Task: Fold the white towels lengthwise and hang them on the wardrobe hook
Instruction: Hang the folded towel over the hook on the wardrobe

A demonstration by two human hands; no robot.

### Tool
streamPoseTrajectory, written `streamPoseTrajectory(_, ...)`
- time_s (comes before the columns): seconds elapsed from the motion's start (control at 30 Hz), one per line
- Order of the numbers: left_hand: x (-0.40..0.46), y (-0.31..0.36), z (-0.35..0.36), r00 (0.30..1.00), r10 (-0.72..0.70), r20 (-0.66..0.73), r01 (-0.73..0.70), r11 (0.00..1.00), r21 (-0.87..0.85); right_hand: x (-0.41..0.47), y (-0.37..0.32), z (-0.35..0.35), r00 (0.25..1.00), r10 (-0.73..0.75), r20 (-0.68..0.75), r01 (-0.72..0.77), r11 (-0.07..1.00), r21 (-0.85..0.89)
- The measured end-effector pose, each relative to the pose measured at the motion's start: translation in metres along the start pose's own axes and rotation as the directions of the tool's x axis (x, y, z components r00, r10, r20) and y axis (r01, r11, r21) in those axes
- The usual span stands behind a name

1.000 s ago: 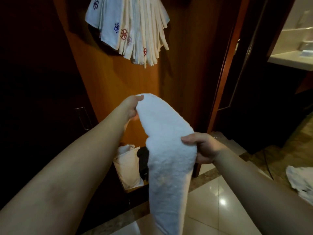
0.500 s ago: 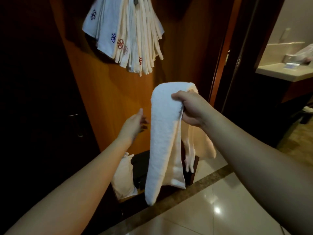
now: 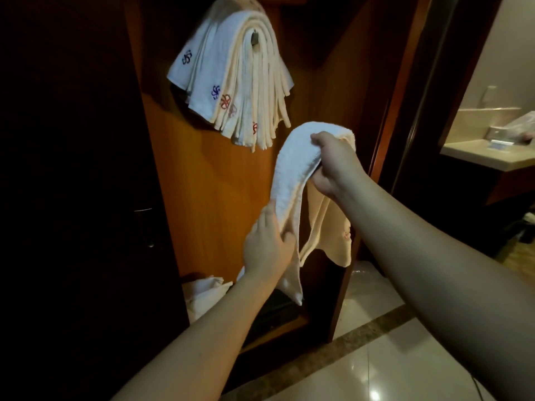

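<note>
My left hand (image 3: 267,244) has come across and now grips the white towel (image 3: 292,175) low down; my right hand (image 3: 333,163) clutches its folded top, below-right of the hung towels (image 3: 231,82) on the wardrobe hook (image 3: 254,39).

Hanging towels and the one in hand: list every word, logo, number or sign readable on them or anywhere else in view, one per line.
No readable words or numbers anywhere.
hanging towels: embroidered blue and red emblems near the hems, knot-like motifs, not legible as letters.
folded towel, gripped by right hand and left hand: a faint reddish mark on the rear flap, too blurred to read.
counter: items too small to read.
</note>
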State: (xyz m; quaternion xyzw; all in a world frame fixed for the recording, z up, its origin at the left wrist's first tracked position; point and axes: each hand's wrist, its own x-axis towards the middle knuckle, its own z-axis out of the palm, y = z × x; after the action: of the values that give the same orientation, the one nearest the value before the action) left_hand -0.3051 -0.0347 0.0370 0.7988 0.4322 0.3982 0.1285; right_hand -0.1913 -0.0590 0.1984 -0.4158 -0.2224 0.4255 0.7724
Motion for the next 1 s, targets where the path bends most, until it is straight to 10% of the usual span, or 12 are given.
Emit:
streamPoseTrajectory(0.3, -0.007, -0.129, -0.004, 0.953, -0.296, 0.067, 0.286, 0.950, 0.122, 0.027, -0.022, -0.034, 0.972, -0.076, -0.220, 0.096, 0.992, 0.082)
streamPoseTrajectory(0.4, -0.002, -0.151, -0.025, 0.921, -0.388, 0.021, 0.381, 0.891, -0.247, 0.034, -0.019, -0.048, 0.962, -0.059, -0.265, 0.079, 0.995, 0.068)
streamPoseTrajectory(0.5, 0.004, -0.158, -0.051, 0.858, -0.511, 0.058, 0.392, 0.577, -0.717, 0.036, -0.013, -0.059, 0.955, -0.024, -0.295, 0.057, 0.993, 0.102)
streamPoseTrajectory(0.7, 0.033, -0.137, -0.128, 0.955, -0.276, -0.113, 0.009, 0.406, -0.914, 0.039, -0.018, -0.068, 0.949, -0.041, -0.312, 0.096, 0.982, 0.165)
streamPoseTrajectory(0.77, 0.024, -0.135, -0.137, 0.987, -0.163, -0.010, 0.055, 0.389, -0.920, 0.039, -0.021, -0.068, 0.970, -0.059, -0.236, 0.105, 0.977, 0.184)
streamPoseTrajectory(0.9, -0.010, -0.134, -0.117, 0.974, -0.079, 0.210, 0.208, 0.669, -0.713, 0.038, -0.015, -0.075, 0.979, -0.012, -0.201, 0.051, 0.981, 0.188)
streamPoseTrajectory(1.0, -0.006, -0.131, -0.130, 0.986, -0.125, 0.114, 0.166, 0.582, -0.796, 0.037, -0.008, -0.089, 0.974, 0.035, -0.226, 0.019, 0.973, 0.231)
